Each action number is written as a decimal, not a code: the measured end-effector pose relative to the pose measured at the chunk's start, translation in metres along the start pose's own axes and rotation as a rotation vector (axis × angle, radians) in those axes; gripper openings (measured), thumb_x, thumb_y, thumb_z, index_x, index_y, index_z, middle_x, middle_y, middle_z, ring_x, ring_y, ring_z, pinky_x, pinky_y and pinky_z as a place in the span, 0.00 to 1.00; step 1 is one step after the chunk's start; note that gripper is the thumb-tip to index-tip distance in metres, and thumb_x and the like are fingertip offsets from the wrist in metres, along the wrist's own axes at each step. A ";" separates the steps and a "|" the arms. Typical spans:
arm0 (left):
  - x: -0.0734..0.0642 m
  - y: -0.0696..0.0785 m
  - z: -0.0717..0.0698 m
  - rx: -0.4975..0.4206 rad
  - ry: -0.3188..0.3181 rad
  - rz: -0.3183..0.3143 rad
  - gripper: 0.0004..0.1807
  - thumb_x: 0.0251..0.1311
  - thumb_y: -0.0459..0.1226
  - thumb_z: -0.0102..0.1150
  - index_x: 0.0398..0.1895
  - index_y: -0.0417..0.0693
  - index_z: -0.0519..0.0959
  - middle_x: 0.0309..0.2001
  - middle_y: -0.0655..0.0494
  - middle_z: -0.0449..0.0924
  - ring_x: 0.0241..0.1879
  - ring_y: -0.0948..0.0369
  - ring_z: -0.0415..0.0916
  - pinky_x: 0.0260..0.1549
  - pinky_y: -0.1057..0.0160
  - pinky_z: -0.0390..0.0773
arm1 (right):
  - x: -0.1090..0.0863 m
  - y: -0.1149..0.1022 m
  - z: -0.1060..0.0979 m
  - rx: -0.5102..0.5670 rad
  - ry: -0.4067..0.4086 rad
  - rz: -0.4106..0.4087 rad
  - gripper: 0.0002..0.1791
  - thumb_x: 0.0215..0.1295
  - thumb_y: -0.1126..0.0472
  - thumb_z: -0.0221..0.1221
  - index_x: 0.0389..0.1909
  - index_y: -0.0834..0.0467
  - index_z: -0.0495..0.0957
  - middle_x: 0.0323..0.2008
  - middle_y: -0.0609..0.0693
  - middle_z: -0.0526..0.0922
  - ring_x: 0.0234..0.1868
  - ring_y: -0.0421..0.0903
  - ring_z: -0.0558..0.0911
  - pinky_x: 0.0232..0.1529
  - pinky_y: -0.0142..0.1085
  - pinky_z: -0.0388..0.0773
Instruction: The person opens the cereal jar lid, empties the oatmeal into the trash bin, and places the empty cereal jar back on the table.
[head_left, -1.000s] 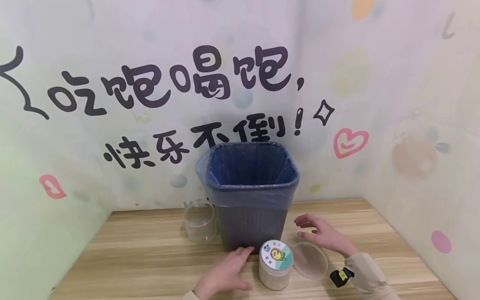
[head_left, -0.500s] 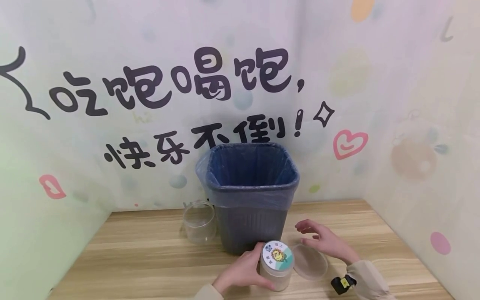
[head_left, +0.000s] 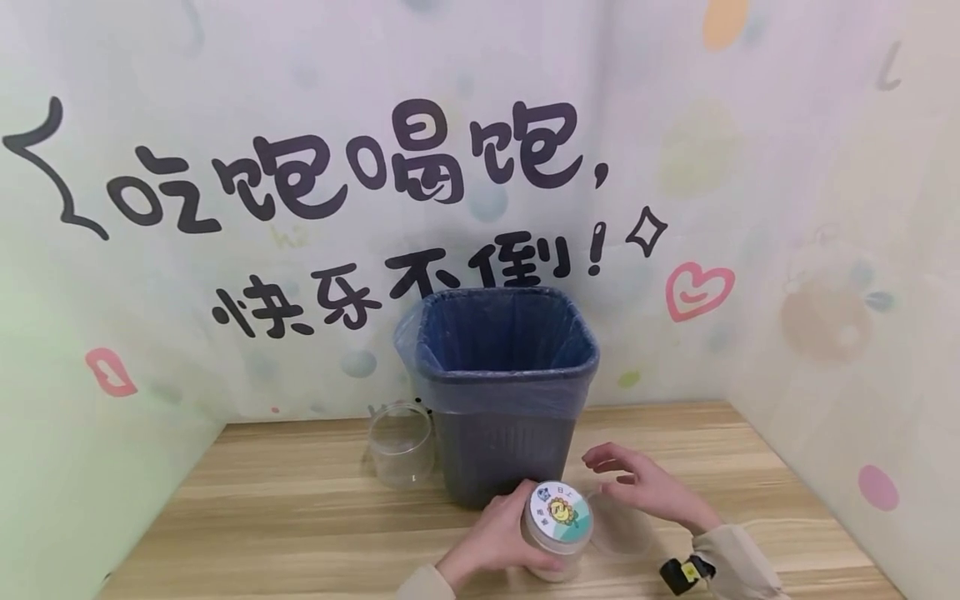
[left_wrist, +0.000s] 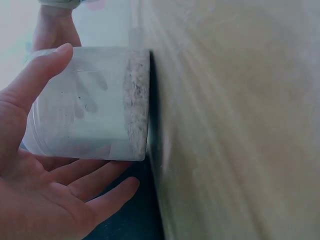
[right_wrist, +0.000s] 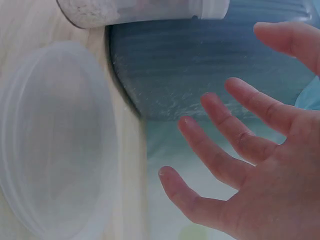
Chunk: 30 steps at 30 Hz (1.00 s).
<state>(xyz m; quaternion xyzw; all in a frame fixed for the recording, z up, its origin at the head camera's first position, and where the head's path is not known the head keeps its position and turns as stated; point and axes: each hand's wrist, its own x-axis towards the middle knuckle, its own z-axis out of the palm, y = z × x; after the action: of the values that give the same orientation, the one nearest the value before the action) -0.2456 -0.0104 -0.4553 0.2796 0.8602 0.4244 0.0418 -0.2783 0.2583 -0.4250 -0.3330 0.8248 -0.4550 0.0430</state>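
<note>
Well, at six o'clock on my head feed, the left hand (head_left: 491, 540) grips a clear jar (head_left: 558, 546) just past five: sunflower-labelled top (head_left: 561, 512), pale flecky base (left_wrist: 137, 102); the right hand (head_left: 651, 487), fingers apart, sits at half past four.

Smooth clear-plastic jar (left_wrist: 100, 127), matt plastic loose lid (right_wrist: 60, 140), shiny plastic bin liner (head_left: 510, 393), smooth wood-grain tabletop (head_left: 292, 492)

Left fingers (left_wrist: 112, 198) grip; right fingers (right_wrist: 215, 156) hover, spread apart (slightly bent).
</note>
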 end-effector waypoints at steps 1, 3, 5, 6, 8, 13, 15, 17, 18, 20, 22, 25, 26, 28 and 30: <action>0.000 0.000 -0.002 0.005 0.003 0.016 0.42 0.33 0.48 0.82 0.56 0.53 0.70 0.45 0.69 0.75 0.44 0.63 0.72 0.45 0.60 0.71 | 0.000 -0.002 0.001 -0.014 0.000 -0.004 0.18 0.65 0.67 0.58 0.55 0.66 0.71 0.51 0.66 0.75 0.52 0.65 0.75 0.47 0.64 0.71; 0.000 0.001 -0.005 0.011 0.007 0.044 0.43 0.32 0.47 0.82 0.56 0.55 0.71 0.45 0.69 0.76 0.44 0.64 0.72 0.45 0.61 0.72 | -0.001 -0.007 0.002 -0.043 0.007 -0.009 0.17 0.65 0.67 0.58 0.54 0.63 0.71 0.50 0.64 0.76 0.51 0.63 0.76 0.46 0.63 0.72; -0.001 0.002 -0.010 0.014 0.004 0.063 0.43 0.32 0.46 0.82 0.57 0.54 0.71 0.46 0.68 0.76 0.45 0.65 0.73 0.46 0.62 0.73 | -0.002 -0.013 0.004 -0.067 0.022 -0.015 0.17 0.65 0.66 0.59 0.54 0.62 0.72 0.50 0.61 0.77 0.50 0.61 0.77 0.45 0.62 0.72; -0.002 0.002 -0.012 0.020 0.003 0.069 0.43 0.32 0.46 0.82 0.57 0.54 0.71 0.46 0.67 0.76 0.45 0.66 0.73 0.46 0.63 0.73 | -0.002 -0.016 0.005 -0.080 0.029 -0.016 0.16 0.65 0.65 0.59 0.53 0.62 0.72 0.49 0.60 0.77 0.50 0.60 0.77 0.45 0.62 0.72; -0.004 0.003 -0.017 0.027 -0.003 0.083 0.43 0.33 0.46 0.82 0.57 0.54 0.71 0.46 0.66 0.76 0.45 0.67 0.73 0.46 0.63 0.73 | -0.002 -0.024 0.008 -0.103 0.043 -0.016 0.15 0.66 0.65 0.59 0.53 0.60 0.73 0.49 0.57 0.78 0.50 0.57 0.78 0.44 0.61 0.73; -0.009 0.005 -0.033 0.065 0.009 0.135 0.42 0.32 0.45 0.82 0.56 0.52 0.71 0.46 0.66 0.75 0.45 0.67 0.73 0.47 0.63 0.74 | -0.002 -0.043 0.014 -0.170 0.052 -0.053 0.16 0.66 0.62 0.60 0.53 0.58 0.74 0.49 0.53 0.78 0.50 0.50 0.78 0.43 0.53 0.75; -0.011 0.006 -0.039 0.090 0.023 0.166 0.42 0.32 0.45 0.82 0.56 0.51 0.71 0.46 0.65 0.75 0.46 0.66 0.73 0.47 0.63 0.74 | -0.001 -0.051 0.017 -0.194 0.054 -0.100 0.17 0.66 0.62 0.60 0.54 0.60 0.74 0.50 0.54 0.79 0.50 0.50 0.78 0.44 0.48 0.76; -0.012 0.008 -0.044 0.107 0.025 0.187 0.42 0.33 0.46 0.81 0.56 0.51 0.71 0.46 0.64 0.75 0.46 0.66 0.72 0.46 0.63 0.74 | 0.000 -0.057 0.020 -0.228 0.065 -0.146 0.18 0.65 0.61 0.61 0.54 0.62 0.74 0.50 0.55 0.79 0.50 0.48 0.78 0.46 0.44 0.77; -0.013 0.009 -0.047 0.116 0.026 0.198 0.42 0.33 0.46 0.81 0.56 0.51 0.71 0.46 0.64 0.75 0.46 0.65 0.72 0.46 0.63 0.74 | 0.000 -0.060 0.022 -0.244 0.069 -0.156 0.19 0.65 0.60 0.61 0.55 0.62 0.74 0.50 0.55 0.78 0.50 0.47 0.78 0.48 0.43 0.77; -0.015 0.011 -0.050 0.134 0.026 0.216 0.42 0.33 0.46 0.81 0.56 0.51 0.71 0.46 0.63 0.75 0.45 0.65 0.72 0.45 0.63 0.74 | 0.002 -0.067 0.026 -0.271 0.073 -0.158 0.21 0.66 0.58 0.61 0.55 0.63 0.74 0.51 0.56 0.78 0.50 0.48 0.78 0.50 0.42 0.76; -0.017 0.013 -0.053 0.153 0.020 0.224 0.42 0.33 0.47 0.81 0.57 0.51 0.71 0.46 0.63 0.75 0.45 0.66 0.71 0.44 0.63 0.74 | 0.004 -0.074 0.029 -0.275 0.060 -0.123 0.24 0.65 0.55 0.62 0.57 0.64 0.73 0.52 0.56 0.78 0.50 0.50 0.78 0.50 0.43 0.76; -0.018 0.016 -0.055 0.187 0.010 0.232 0.43 0.32 0.47 0.80 0.57 0.51 0.71 0.45 0.62 0.75 0.44 0.67 0.71 0.42 0.63 0.73 | 0.006 -0.083 0.036 -0.256 0.034 -0.065 0.31 0.64 0.50 0.62 0.61 0.65 0.69 0.55 0.57 0.76 0.50 0.52 0.79 0.49 0.45 0.76; -0.019 0.018 -0.055 0.198 0.003 0.230 0.43 0.32 0.47 0.80 0.57 0.52 0.71 0.45 0.62 0.74 0.44 0.67 0.70 0.42 0.63 0.73 | 0.007 -0.085 0.039 -0.255 0.028 -0.053 0.33 0.64 0.48 0.62 0.62 0.66 0.68 0.55 0.57 0.76 0.50 0.51 0.79 0.49 0.45 0.77; -0.020 0.021 -0.057 0.225 -0.001 0.214 0.43 0.31 0.49 0.80 0.57 0.53 0.71 0.45 0.62 0.74 0.43 0.66 0.70 0.40 0.62 0.73 | 0.009 -0.089 0.045 -0.274 0.026 -0.037 0.36 0.62 0.46 0.63 0.63 0.65 0.67 0.54 0.56 0.76 0.49 0.49 0.79 0.47 0.44 0.77; -0.022 0.024 -0.059 0.275 0.011 0.197 0.44 0.31 0.50 0.80 0.57 0.54 0.71 0.44 0.62 0.73 0.41 0.65 0.71 0.38 0.61 0.74 | 0.009 -0.091 0.051 -0.331 0.042 -0.027 0.39 0.60 0.42 0.63 0.64 0.63 0.66 0.53 0.52 0.76 0.48 0.45 0.79 0.44 0.42 0.78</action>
<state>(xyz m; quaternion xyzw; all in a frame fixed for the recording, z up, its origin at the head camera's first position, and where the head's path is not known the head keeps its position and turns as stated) -0.2347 -0.0516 -0.4033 0.3631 0.8790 0.3061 -0.0434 -0.2201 0.1830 -0.3816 -0.3372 0.8846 -0.3201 -0.0358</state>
